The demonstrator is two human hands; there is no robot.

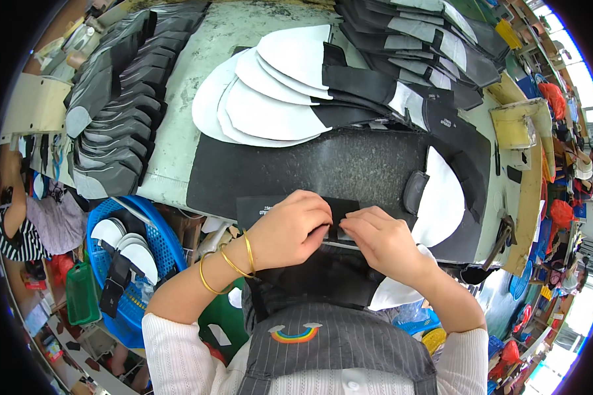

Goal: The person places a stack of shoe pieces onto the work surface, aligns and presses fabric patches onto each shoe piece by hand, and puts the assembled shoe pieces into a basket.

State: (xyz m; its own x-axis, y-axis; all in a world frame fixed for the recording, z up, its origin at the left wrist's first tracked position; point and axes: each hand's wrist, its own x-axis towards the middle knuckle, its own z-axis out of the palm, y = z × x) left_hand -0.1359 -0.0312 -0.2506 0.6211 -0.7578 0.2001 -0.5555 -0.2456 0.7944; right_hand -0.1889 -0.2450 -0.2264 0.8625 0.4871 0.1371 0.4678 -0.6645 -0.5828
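At the table's near edge, my left hand [290, 225] and my right hand [387, 242] are close together, fingers pinched on a black shoe-upper piece [344, 209]. The piece hangs over the edge toward my lap, and a white rounded part [390, 295] shows below my right hand. What lies between the fingertips is small and partly hidden. A separate white curved piece with a black tab [441, 197] lies just right of my right hand. Beyond my hands is a fanned pile of white-and-black shoe-upper pieces [273, 108] on a dark mat [349, 161].
Overlapping rows of dark upper pieces [115, 125] lie on the pale green table [178, 141] at the left. Another stack [428, 46] stands far right. A blue basket [168, 230] with more pieces is at lower left. Another person's arm [13, 197] shows at far left.
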